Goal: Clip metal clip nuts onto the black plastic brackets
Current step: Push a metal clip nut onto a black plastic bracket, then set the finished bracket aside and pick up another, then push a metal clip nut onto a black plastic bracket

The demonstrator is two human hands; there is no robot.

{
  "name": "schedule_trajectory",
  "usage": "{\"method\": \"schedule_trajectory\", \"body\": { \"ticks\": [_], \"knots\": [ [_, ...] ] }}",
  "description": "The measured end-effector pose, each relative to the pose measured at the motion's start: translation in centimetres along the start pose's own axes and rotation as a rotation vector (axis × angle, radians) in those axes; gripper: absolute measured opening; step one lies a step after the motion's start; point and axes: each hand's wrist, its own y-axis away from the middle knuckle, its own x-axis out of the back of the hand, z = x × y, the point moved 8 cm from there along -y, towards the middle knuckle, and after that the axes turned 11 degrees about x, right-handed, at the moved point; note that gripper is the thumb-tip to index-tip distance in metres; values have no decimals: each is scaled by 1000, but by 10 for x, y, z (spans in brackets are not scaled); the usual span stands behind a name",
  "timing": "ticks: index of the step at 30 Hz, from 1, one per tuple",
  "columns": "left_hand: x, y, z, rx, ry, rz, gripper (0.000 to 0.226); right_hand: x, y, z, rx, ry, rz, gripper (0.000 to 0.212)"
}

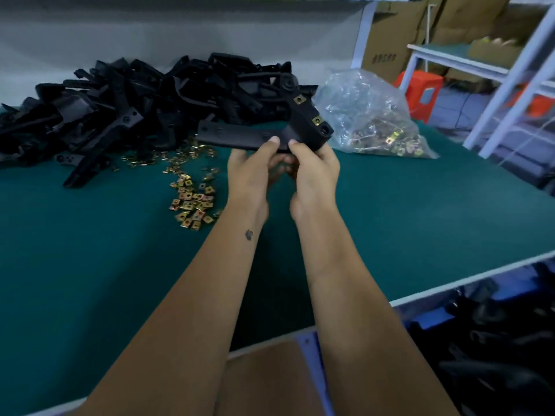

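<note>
I hold a black plastic bracket (240, 136) up over the green table (90, 250). My left hand (250, 168) grips its long flat arm from below, thumb on top. My right hand (312, 169) grips the bend where the arm meets the raised end. Two brass clip nuts (316, 121) sit clipped on that raised end. Loose clip nuts (192, 202) lie scattered on the table left of my hands. A big pile of black brackets (144, 103) fills the back left.
A clear plastic bag of clip nuts (375, 121) lies at the back right of the table. A bin with black parts (495, 340) stands below the table's right edge. Cardboard boxes (390, 40), an orange stool (420, 88) and white shelf frames stand beyond.
</note>
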Motion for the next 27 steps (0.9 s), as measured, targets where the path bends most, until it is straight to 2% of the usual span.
{"method": "schedule_trajectory", "body": {
  "ticks": [7,11,15,19,22,25,27],
  "knots": [
    [-112,44,-74,205,75,-214,4,111,-10,-83,158,18,224,18],
    [-168,79,-128,359,116,-254,37,198,-3,-137,255,153,383,25],
    [-204,114,-168,410,93,-317,22,289,17,-184,290,283,532,23],
    [-232,152,-208,425,-129,-526,12,373,41,-216,330,323,666,17],
    [-244,181,-244,390,-417,-655,18,428,61,-223,286,375,789,14],
    [-248,212,-284,373,-700,-837,23,471,81,-226,215,455,923,28],
    [-244,228,-307,423,-831,-936,24,486,90,-233,206,548,959,30]
  ]
}}
